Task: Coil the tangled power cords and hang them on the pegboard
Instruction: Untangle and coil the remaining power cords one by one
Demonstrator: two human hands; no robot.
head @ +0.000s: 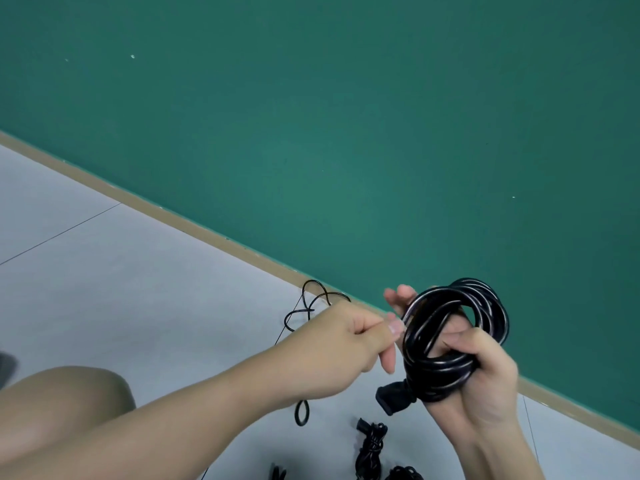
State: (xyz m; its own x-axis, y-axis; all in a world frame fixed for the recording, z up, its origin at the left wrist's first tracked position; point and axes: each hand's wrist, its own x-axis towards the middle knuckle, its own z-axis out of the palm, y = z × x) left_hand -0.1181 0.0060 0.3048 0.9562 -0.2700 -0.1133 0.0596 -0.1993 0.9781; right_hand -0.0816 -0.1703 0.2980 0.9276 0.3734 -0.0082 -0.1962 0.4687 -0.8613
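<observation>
A thick black power cord (485, 306) is wound into a tight coil, held up in front of the green wall. My right hand (485, 386) grips the lower part of the coil, fingers wrapped through its loops. The cord's black plug (393, 398) sticks out to the left below the coil. My left hand (349, 344) reaches in from the left and pinches a strand at the coil's left edge between thumb and forefinger. No pegboard is in view.
On the grey floor (138, 289) lie more black cords: a thin looped one (311, 303) near the wall base, a small loop (302, 414) under my left forearm, and a bundled cord (370, 448) at the bottom. My knee (62, 396) is at bottom left.
</observation>
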